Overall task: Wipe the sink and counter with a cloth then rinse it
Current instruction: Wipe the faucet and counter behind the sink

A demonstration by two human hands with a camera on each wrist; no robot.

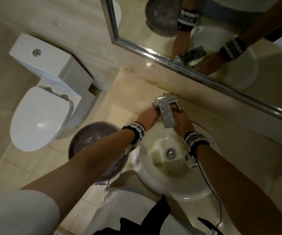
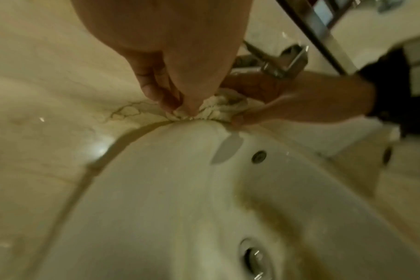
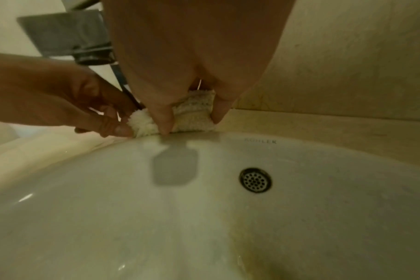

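A white round sink [image 1: 153,177] is set in a beige stone counter [image 1: 128,92], with a chrome faucet [image 1: 166,112] at its back. Under the faucet, on the sink's back rim, lies a bunched cream cloth [image 2: 216,109] [image 3: 194,117]. My left hand [image 1: 148,116] [image 2: 173,106] pinches the cloth's left end with its fingertips. Gripping the cloth's right part is my right hand [image 1: 181,121] [image 3: 190,121], thumb and fingers curled round it. In the head view the faucet and both hands hide the cloth.
A white toilet [image 1: 40,116] stands at the left. A dark round bin [image 1: 92,141] sits on the floor beside the sink. A metal-framed mirror [image 1: 204,39] hangs on the wall above the counter. The basin has a drain [image 1: 170,152] and an overflow hole [image 3: 255,180].
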